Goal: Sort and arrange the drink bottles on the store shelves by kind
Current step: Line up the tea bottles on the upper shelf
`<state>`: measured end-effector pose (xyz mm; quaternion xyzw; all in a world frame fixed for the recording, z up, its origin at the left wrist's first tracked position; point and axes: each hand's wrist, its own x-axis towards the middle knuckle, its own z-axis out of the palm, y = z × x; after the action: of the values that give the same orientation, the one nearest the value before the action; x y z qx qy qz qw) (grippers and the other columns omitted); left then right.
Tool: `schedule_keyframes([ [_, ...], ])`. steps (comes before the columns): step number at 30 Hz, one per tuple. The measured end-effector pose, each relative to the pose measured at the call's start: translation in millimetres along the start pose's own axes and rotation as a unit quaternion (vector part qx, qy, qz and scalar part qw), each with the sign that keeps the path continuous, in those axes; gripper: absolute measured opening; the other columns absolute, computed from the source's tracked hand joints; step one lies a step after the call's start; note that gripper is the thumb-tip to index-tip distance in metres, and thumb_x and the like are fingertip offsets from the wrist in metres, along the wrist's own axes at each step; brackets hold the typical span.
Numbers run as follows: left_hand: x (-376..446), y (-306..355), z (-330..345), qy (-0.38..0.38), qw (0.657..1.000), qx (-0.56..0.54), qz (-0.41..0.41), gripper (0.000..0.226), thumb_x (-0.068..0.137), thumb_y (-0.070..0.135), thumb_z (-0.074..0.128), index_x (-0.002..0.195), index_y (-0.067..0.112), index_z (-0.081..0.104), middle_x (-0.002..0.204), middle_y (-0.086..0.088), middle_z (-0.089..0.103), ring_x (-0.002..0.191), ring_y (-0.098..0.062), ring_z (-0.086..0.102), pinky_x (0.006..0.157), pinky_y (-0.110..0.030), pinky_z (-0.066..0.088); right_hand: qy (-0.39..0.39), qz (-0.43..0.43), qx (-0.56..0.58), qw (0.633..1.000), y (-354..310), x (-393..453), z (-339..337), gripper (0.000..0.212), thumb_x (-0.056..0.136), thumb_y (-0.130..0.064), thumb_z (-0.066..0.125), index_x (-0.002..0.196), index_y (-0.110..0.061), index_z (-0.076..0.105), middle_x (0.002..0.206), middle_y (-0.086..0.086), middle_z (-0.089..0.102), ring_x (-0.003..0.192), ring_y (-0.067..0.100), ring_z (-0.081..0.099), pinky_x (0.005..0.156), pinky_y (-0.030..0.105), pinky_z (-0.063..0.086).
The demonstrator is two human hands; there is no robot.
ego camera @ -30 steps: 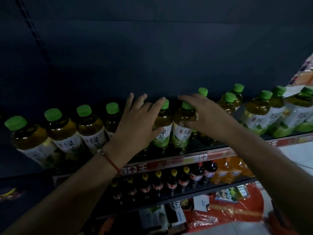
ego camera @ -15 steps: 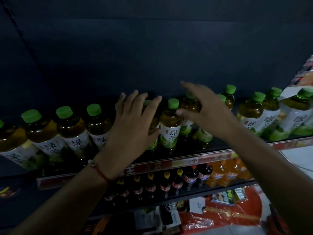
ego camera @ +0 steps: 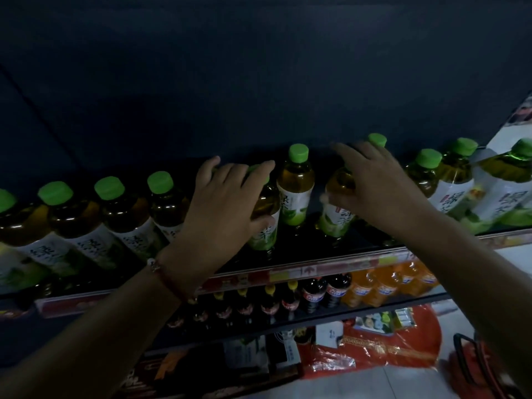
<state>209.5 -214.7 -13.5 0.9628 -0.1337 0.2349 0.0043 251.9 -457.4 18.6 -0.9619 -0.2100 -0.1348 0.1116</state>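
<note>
Location: upper shelf [ego camera: 331, 256], dim light; green-capped tea bottles stand along it, a packed row [ego camera: 95, 226] to the left and more at the far right [ego camera: 449, 185].
Step in hand (judged): closing up and squaring the middle bottles so the tea reads as one unbroken kind.
Left hand [ego camera: 221, 208]: grip wrapped on the bottle [ego camera: 266, 223] next to the packed row, fingers laid over its shoulder and cap, thumb across the label. Holding, not merely touching.
Right hand [ego camera: 374, 182]: fingers spread and lightly bent over the shoulder of another bottle [ego camera: 336, 208]; thumb hidden and the hand blurred, so a true hold cannot be told. That bottle leans slightly.
Between hands: one bottle [ego camera: 296, 188] upright, touched by neither hand.
Method advice: slide each bottle on its base instead of lifting; hold low on the body, since pressure at the cap tips it. Set the leaning bottle upright before moving it. Turn labels to the front.
Risk: neighbours stand close; a sideways push could topple the free bottle.
Lower shelf: dark cola bottles [ego camera: 319, 292] and orange drinks [ego camera: 385, 283], already grouped, not handled.
</note>
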Motion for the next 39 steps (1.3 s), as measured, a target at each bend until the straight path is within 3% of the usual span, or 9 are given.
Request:
schedule_keyframes([
  [5, -1, 4, -2, -0.006, 1.000, 0.000, -0.007, 0.085, 0.074, 0.057, 0.072, 0.145, 0.023, 0.041, 0.120, -0.001, 0.062, 0.119, -0.024, 0.054, 0.114, -0.045, 0.020, -0.039, -0.019, 0.032, 0.999, -33, 31, -11, 0.074, 0.089, -0.056, 0.057, 0.148, -0.018, 0.036, 0.138, 0.009, 0.049, 0.126, 0.028, 0.046, 0.099, 0.037, 0.040],
  [9, -1, 3, -1, -0.007, 1.000, -0.005, -0.008, 0.086, 0.074, 0.058, 0.072, 0.145, 0.022, 0.039, 0.121, -0.002, 0.062, 0.119, -0.025, 0.054, 0.113, -0.044, 0.021, -0.139, -0.008, -0.008, 0.990, -44, 66, -10, 0.034, 0.095, -0.044, 0.056, 0.105, -0.012, 0.062, 0.099, 0.010, 0.061, 0.086, 0.022, 0.053, 0.071, 0.030, 0.038],
  [14, -1, 2, -1, -0.004, 1.000, -0.025, -0.014, 0.080, 0.079, 0.053, 0.070, 0.146, 0.020, 0.041, 0.120, -0.005, 0.064, 0.118, -0.028, 0.055, 0.111, -0.043, 0.023, -0.189, -0.062, 0.046, 0.979, -24, 64, -27, 0.046, 0.090, -0.036, 0.067, 0.135, -0.030, 0.057, 0.129, 0.002, 0.062, 0.104, 0.012, 0.053, 0.083, 0.025, 0.037],
  [17, -1, 3, -2, -0.007, 0.999, -0.028, -0.014, 0.079, 0.082, 0.052, 0.068, 0.147, 0.019, 0.040, 0.123, -0.007, 0.064, 0.119, -0.029, 0.055, 0.111, -0.045, 0.024, -0.210, -0.068, 0.090, 0.971, -17, 54, -30, 0.050, 0.088, -0.033, 0.070, 0.136, -0.034, 0.055, 0.124, -0.007, 0.063, 0.100, 0.004, 0.051, 0.076, 0.021, 0.039],
  [21, -2, 6, -4, -0.007, 0.999, -0.030, -0.013, 0.077, 0.081, 0.052, 0.064, 0.146, 0.019, 0.041, 0.124, -0.006, 0.064, 0.119, -0.028, 0.056, 0.111, -0.045, 0.025, -0.190, -0.087, 0.103, 0.972, -20, 45, -26, 0.048, 0.088, -0.031, 0.070, 0.134, -0.033, 0.057, 0.123, -0.005, 0.066, 0.096, 0.004, 0.055, 0.078, 0.020, 0.042],
  [25, -3, 6, -6, -0.008, 1.000, -0.025, -0.012, 0.076, 0.081, 0.052, 0.062, 0.146, 0.019, 0.040, 0.123, -0.005, 0.064, 0.119, -0.027, 0.055, 0.113, -0.045, 0.026, -0.178, -0.085, 0.121, 0.973, -23, 39, -20, 0.052, 0.090, -0.028, 0.069, 0.139, -0.029, 0.053, 0.124, -0.004, 0.065, 0.074, -0.011, 0.048, 0.066, 0.005, 0.034],
  [30, -3, 6, -7, -0.006, 1.000, -0.020, -0.009, 0.075, 0.082, 0.052, 0.061, 0.146, 0.020, 0.040, 0.127, -0.006, 0.060, 0.122, -0.027, 0.053, 0.113, -0.047, 0.027, -0.128, -0.082, 0.156, 0.976, -25, 23, -16, 0.053, 0.092, -0.026, 0.067, 0.143, -0.024, 0.050, 0.140, 0.000, 0.055, 0.123, 0.010, 0.051, 0.102, 0.025, 0.041],
  [35, 1, 9, -8, 0.010, 0.999, -0.032, -0.002, 0.077, 0.079, 0.051, 0.069, 0.144, 0.022, 0.043, 0.139, -0.011, 0.048, 0.130, -0.031, 0.045, 0.116, -0.055, 0.021, 0.069, 0.024, 0.175, 0.982, -3, 3, -27, 0.045, 0.089, -0.034, 0.069, 0.131, -0.021, 0.059, 0.122, -0.006, 0.056, 0.114, 0.006, 0.048, 0.091, 0.017, 0.034],
  [39, 17, 21, -10, 0.001, 0.997, -0.062, 0.055, 0.081, 0.077, 0.050, 0.074, 0.146, 0.023, 0.041, 0.136, -0.010, 0.052, 0.131, -0.032, 0.044, 0.115, -0.058, 0.023, -0.041, 0.138, 0.192, 0.971, 6, -6, -18, 0.057, 0.085, -0.030, 0.074, 0.137, -0.029, 0.051, 0.118, -0.005, 0.059, 0.101, 0.013, 0.060, 0.075, 0.026, 0.052],
])
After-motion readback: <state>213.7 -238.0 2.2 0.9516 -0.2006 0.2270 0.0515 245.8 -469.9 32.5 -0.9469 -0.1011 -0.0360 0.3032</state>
